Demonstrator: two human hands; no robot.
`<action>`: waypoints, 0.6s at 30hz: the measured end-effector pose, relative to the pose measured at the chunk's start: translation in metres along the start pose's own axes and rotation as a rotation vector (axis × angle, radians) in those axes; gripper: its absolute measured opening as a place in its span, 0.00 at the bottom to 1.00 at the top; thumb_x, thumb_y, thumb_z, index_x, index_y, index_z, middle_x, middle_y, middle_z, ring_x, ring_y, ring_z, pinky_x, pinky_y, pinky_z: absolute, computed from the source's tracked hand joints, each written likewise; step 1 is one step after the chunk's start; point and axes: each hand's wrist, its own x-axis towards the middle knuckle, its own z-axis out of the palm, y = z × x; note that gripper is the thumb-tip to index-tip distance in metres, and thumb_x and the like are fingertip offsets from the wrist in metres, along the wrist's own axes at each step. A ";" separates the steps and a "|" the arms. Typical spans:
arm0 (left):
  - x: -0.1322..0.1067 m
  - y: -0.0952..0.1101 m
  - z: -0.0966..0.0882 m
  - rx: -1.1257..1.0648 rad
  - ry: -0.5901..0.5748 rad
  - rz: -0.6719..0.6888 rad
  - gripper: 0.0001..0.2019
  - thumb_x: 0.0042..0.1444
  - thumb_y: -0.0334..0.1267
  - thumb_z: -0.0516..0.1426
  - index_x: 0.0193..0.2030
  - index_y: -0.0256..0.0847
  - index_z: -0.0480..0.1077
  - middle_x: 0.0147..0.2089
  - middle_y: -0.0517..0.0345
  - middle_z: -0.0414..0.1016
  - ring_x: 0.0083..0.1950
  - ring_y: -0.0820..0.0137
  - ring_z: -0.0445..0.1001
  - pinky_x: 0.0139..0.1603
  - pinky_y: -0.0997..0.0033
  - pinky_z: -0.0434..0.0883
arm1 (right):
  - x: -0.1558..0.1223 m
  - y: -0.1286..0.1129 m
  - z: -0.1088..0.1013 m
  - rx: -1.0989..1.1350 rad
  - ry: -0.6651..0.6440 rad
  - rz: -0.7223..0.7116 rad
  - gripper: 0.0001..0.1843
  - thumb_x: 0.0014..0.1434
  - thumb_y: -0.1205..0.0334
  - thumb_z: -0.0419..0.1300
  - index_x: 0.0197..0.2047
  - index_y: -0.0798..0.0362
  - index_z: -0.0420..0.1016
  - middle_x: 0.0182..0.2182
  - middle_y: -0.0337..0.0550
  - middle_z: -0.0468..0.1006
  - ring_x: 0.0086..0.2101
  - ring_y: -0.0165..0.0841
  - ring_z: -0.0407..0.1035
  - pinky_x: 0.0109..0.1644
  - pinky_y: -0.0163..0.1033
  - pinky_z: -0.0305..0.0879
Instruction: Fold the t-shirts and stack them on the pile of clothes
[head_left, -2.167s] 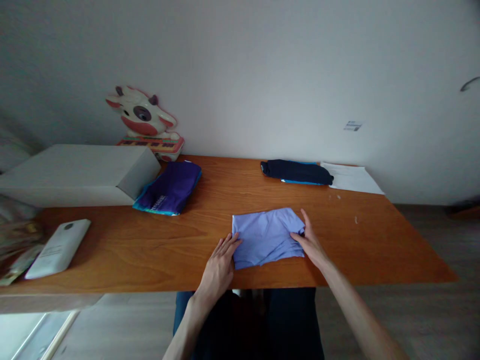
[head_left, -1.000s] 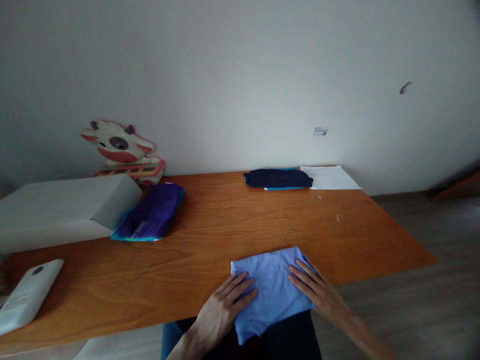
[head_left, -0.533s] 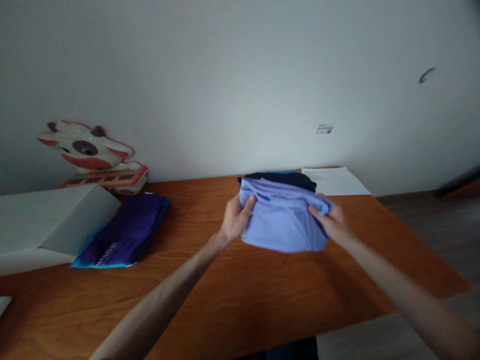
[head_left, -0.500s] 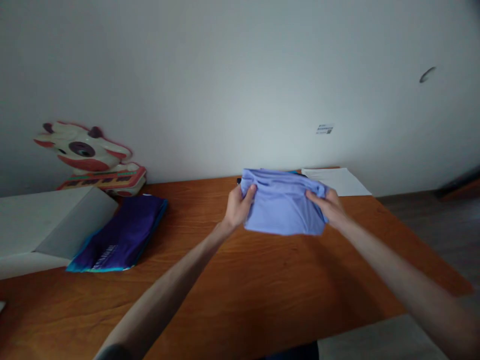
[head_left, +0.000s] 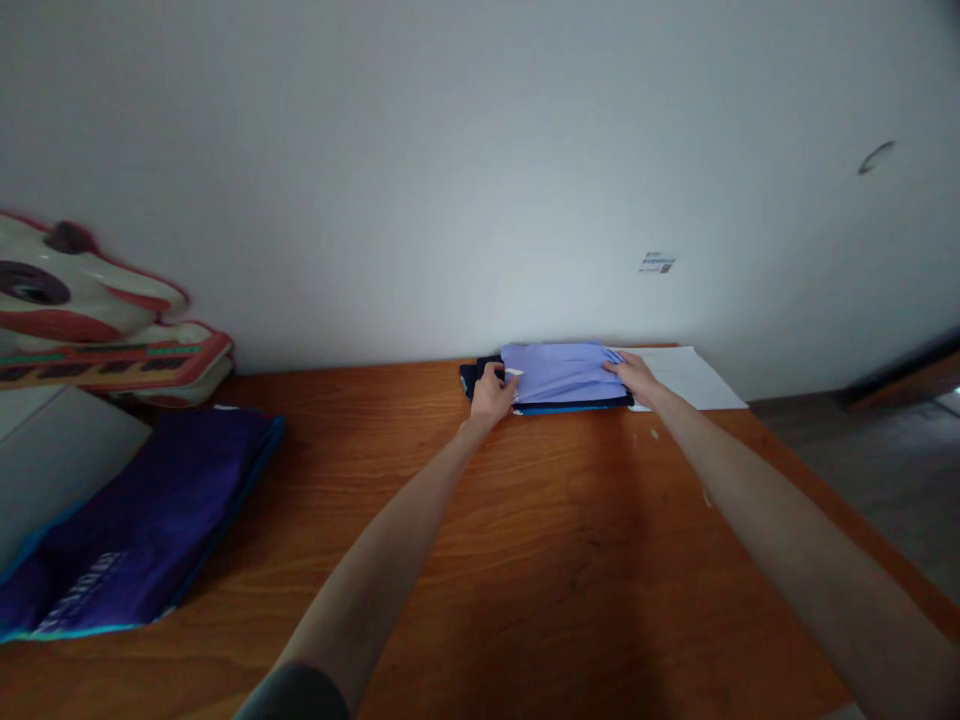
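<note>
A folded lavender garment point(head_left: 562, 370) lies on a stack of dark folded cloth point(head_left: 577, 404) with a blue layer, at the table's far edge against the wall. My left hand point(head_left: 492, 393) grips the garment's left edge, its thumb and fingers bent beside a small white tag point(head_left: 514, 372). At the other end, my right hand point(head_left: 632, 374) is closed on the right edge, where the fabric wrinkles under the fingers. The undersides of both grips are hidden.
White paper sheets point(head_left: 690, 376) lie right of the stack. On the left are a purple packet or folded cloth point(head_left: 165, 510) with blue edges, a white box point(head_left: 52, 470) and a cow-shaped toy keyboard point(head_left: 112, 340). The wooden table point(head_left: 450, 560) ends at the right.
Both hands have moved away from me and lowered the lavender garment from the air onto the dark stack. The view has shifted, so the things on the left appear nearer the left edge.
</note>
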 end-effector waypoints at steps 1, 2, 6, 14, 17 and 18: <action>-0.002 0.000 0.000 0.020 0.012 0.035 0.25 0.67 0.50 0.60 0.66 0.43 0.64 0.38 0.55 0.84 0.37 0.64 0.83 0.43 0.68 0.74 | 0.000 0.004 -0.002 -0.004 0.018 0.022 0.14 0.61 0.59 0.64 0.48 0.57 0.79 0.46 0.52 0.85 0.48 0.43 0.76 0.58 0.47 0.70; -0.004 0.000 0.001 0.049 0.035 0.073 0.26 0.67 0.49 0.60 0.67 0.44 0.63 0.38 0.55 0.84 0.39 0.62 0.83 0.45 0.68 0.74 | 0.000 0.005 -0.002 -0.018 0.036 0.038 0.18 0.60 0.58 0.64 0.52 0.56 0.78 0.51 0.54 0.83 0.52 0.45 0.74 0.62 0.49 0.68; -0.017 0.004 0.000 0.114 0.121 0.118 0.29 0.69 0.47 0.58 0.72 0.44 0.57 0.38 0.55 0.84 0.44 0.60 0.83 0.47 0.65 0.74 | -0.027 -0.003 0.004 -0.022 0.171 0.083 0.44 0.58 0.51 0.66 0.73 0.60 0.58 0.71 0.64 0.64 0.68 0.51 0.60 0.73 0.55 0.55; -0.067 -0.001 -0.024 0.070 -0.040 0.317 0.25 0.70 0.44 0.55 0.71 0.43 0.59 0.57 0.46 0.80 0.52 0.63 0.81 0.55 0.64 0.75 | -0.355 0.014 -0.004 -0.191 0.073 -0.281 0.39 0.69 0.46 0.57 0.78 0.38 0.51 0.76 0.46 0.57 0.73 0.49 0.54 0.75 0.63 0.54; -0.088 -0.001 -0.031 0.223 -0.127 0.429 0.27 0.68 0.39 0.56 0.72 0.42 0.61 0.65 0.43 0.73 0.64 0.59 0.74 0.68 0.58 0.69 | -0.472 0.030 -0.003 -0.357 0.156 -0.273 0.37 0.69 0.47 0.58 0.77 0.34 0.55 0.72 0.47 0.64 0.70 0.55 0.60 0.72 0.72 0.53; -0.093 0.001 -0.033 0.258 -0.147 0.453 0.27 0.67 0.38 0.56 0.72 0.42 0.61 0.68 0.43 0.71 0.68 0.58 0.70 0.71 0.57 0.66 | -0.495 0.033 -0.001 -0.390 0.185 -0.265 0.36 0.69 0.49 0.58 0.78 0.35 0.54 0.73 0.46 0.64 0.70 0.55 0.59 0.73 0.73 0.52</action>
